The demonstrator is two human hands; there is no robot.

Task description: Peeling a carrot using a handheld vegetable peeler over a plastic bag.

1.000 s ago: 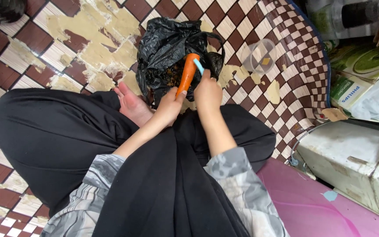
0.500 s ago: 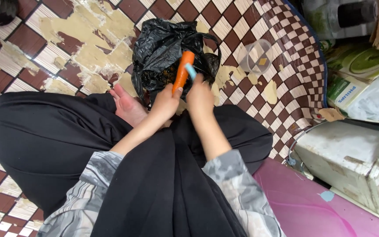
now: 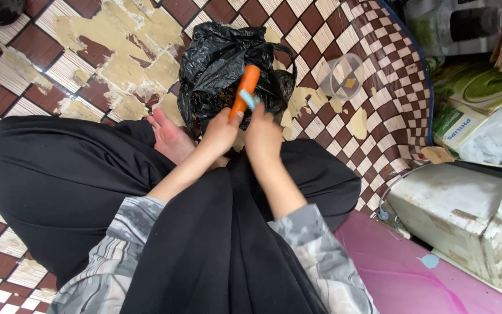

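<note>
Orange carrot (image 3: 244,92), long and tapered, sits upright over the crumpled black plastic bag (image 3: 216,64) on the checkered floor (image 3: 332,29). Left hand (image 3: 221,132) closes around its lower end; right hand (image 3: 264,135) grips a light-blue peeler (image 3: 247,99) against it.

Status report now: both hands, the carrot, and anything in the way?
Left hand grips carrot at lower end. Right hand holds blue peeler on it. Black bag open beneath. Clear cup off to the side; nothing blocking.
</note>
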